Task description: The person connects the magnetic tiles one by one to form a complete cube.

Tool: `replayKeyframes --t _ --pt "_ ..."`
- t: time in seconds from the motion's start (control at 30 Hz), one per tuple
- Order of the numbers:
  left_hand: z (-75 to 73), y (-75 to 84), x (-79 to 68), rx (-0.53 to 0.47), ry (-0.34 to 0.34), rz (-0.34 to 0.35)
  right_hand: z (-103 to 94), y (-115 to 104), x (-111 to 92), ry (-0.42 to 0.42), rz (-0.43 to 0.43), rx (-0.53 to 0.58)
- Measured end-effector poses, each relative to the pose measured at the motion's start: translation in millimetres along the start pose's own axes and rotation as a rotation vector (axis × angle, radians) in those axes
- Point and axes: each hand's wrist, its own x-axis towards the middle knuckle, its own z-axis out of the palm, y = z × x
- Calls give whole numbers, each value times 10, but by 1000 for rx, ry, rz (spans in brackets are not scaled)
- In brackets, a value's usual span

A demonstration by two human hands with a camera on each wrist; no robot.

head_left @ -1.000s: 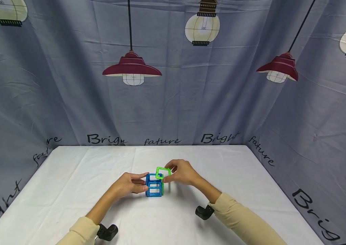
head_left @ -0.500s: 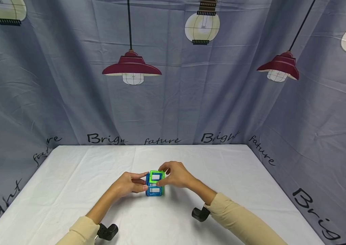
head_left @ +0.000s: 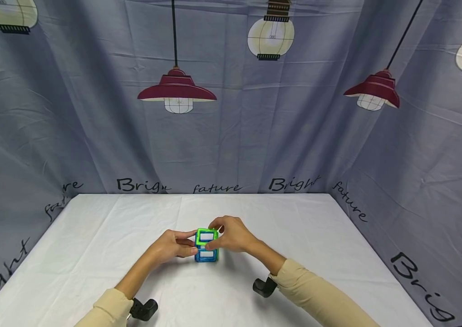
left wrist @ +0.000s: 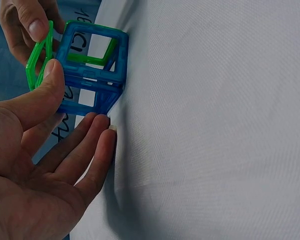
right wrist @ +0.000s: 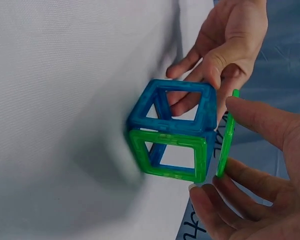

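A small cube of magnetic tiles (right wrist: 208,112), with blue square frames and a green square frame on its right side, stands on the white table. The left hand (head_left: 165,247) holds it by its left side, thumb toward the near edge and index finger toward the far one. The right hand (head_left: 233,234) pinches a loose green magnetic tile (right wrist: 227,140) by its edges. In the right wrist view this tile lies close over the cube's top, a narrow gap showing between them. The left thumb (left wrist: 50,85) reaches the cube's upper edge, right at the green tile.
The white cloth-covered table (head_left: 296,227) spreads around both hands. Behind and beside it hangs a grey curtain (head_left: 214,150) printed with lamps and lettering. Black wrist cameras (head_left: 144,310) sit below both sleeves, low over the cloth.
The right hand has moved left and slightly down, bringing the green tile from the cube's upper right to over its top. The left hand and the cube have stayed in place.
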Motion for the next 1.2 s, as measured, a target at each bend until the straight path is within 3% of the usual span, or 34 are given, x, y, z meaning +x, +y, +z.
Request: replayKeyframes --t 1.2 --pt "5 13 -23 36 -20 7 91 -9 -23 24 3 -19"
